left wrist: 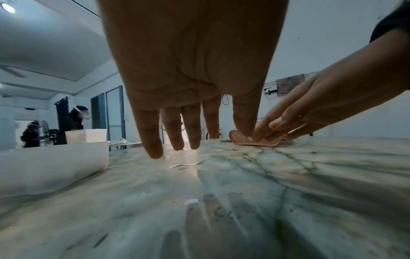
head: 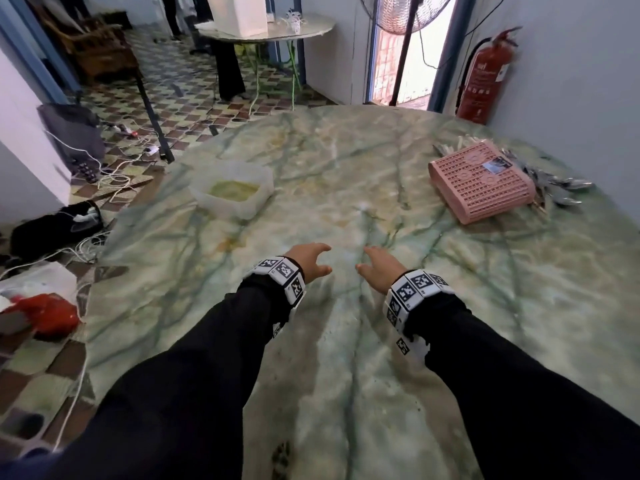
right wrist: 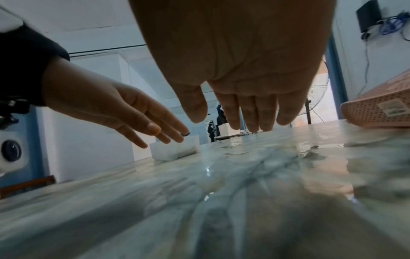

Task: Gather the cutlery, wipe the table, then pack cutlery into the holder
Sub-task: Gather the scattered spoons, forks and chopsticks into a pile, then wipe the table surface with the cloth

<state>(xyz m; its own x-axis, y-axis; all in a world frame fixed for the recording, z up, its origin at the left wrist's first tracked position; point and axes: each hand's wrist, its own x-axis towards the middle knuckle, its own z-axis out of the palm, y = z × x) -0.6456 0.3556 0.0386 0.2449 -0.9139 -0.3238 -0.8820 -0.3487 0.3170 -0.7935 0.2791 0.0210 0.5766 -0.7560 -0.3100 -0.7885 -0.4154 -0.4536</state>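
A pink perforated cutlery holder (head: 481, 181) lies on its side at the right of the green marble table (head: 346, 341). Behind and beside it lies a heap of metal cutlery (head: 554, 183). A white tub (head: 231, 191) holding a yellowish cloth or liquid stands at the table's left. My left hand (head: 308, 261) and right hand (head: 379, 270) hover side by side just above the middle of the table, fingers straight and empty. In the left wrist view my left hand (left wrist: 188, 122) points its fingers down near the wet surface, the holder (left wrist: 252, 140) beyond. My right hand (right wrist: 239, 113) also holds nothing.
A wet patch (head: 363, 206) glistens ahead of my hands. A red fire extinguisher (head: 485, 77) stands by the right wall, a fan (head: 405, 12) by the doorway. Cables and bags litter the tiled floor (head: 104, 174) to the left. Another round table (head: 270, 29) stands far back.
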